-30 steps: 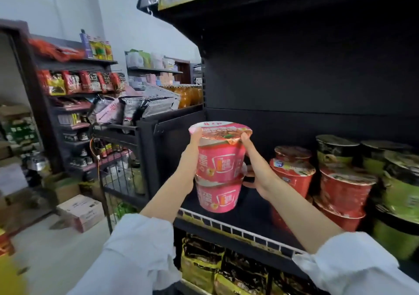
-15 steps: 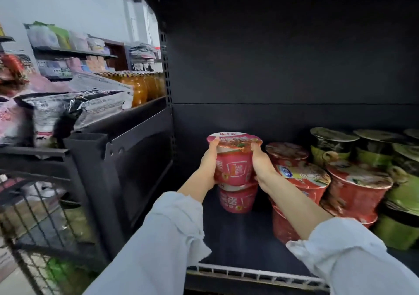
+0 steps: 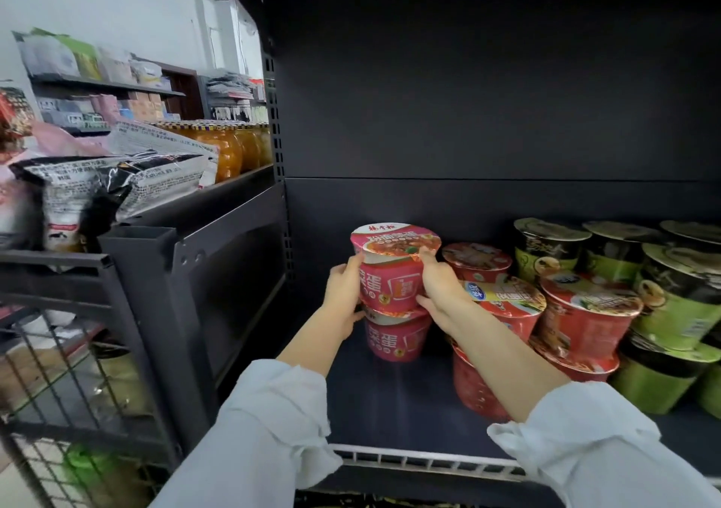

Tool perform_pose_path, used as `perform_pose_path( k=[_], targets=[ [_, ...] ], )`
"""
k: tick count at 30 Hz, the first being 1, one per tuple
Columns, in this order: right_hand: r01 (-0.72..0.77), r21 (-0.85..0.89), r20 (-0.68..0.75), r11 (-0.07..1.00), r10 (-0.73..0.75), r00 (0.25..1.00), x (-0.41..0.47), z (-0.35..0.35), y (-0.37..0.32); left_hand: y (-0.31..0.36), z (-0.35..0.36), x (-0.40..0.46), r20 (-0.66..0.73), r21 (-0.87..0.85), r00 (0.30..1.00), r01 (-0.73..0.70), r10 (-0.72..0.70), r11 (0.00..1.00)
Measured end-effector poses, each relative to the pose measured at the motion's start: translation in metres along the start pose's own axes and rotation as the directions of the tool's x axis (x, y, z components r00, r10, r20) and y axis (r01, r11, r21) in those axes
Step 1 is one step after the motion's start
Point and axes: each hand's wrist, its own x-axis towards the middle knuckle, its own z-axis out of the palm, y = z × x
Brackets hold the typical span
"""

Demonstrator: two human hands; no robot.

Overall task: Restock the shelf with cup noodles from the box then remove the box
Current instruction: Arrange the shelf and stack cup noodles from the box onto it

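Bright daylight-ish wash on the left wall (image 3: 117,8), dark shelf (image 3: 487,117) interior dim, low contrast. Wide-angle bowing at edges; sleeves (image 3: 273,441) and left rack soft.

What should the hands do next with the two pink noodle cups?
Probably let go and pull back. The left hand and right hand hold the upper pink cup, stacked on the lower pink cup, which seems to rest on the shelf floor beside the red cups.

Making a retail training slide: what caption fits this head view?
Both hands, left hand and right hand, set two stacked pink cup noodles onto the dark shelf beside red cups.
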Motion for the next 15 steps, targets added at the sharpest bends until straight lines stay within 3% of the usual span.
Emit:
perform_pose_path(
  k=[2, 5, 11, 15],
  targets=[
    [-0.013, -0.005, 0.073, 1.000, 0.014, 0.997, -0.019, -0.007, -0.003, -0.005, 0.004, -0.011, -0.079, 0.059, 0.995, -0.056, 0.061, 0.997],
    [0.041, -0.108, 0.189, 0.993, -0.020, 0.982, -0.050, -0.027, -0.004, -0.013, 0.014, -0.035, -0.084, 0.231, 0.975, -0.181, 0.205, 0.956],
    [0.412, -0.295, 0.295, 0.862, -0.328, 0.898, -0.121, -0.099, 0.007, -0.030, 0.052, -0.133, 0.000, 0.510, 0.902, -0.371, 0.432, 0.776],
    [0.530, -0.376, 0.361, 0.760, -0.407, 0.839, -0.173, -0.168, 0.024, -0.057, 0.087, -0.210, -0.010, 0.537, 0.893, -0.375, 0.451, 0.756]
  ],
)
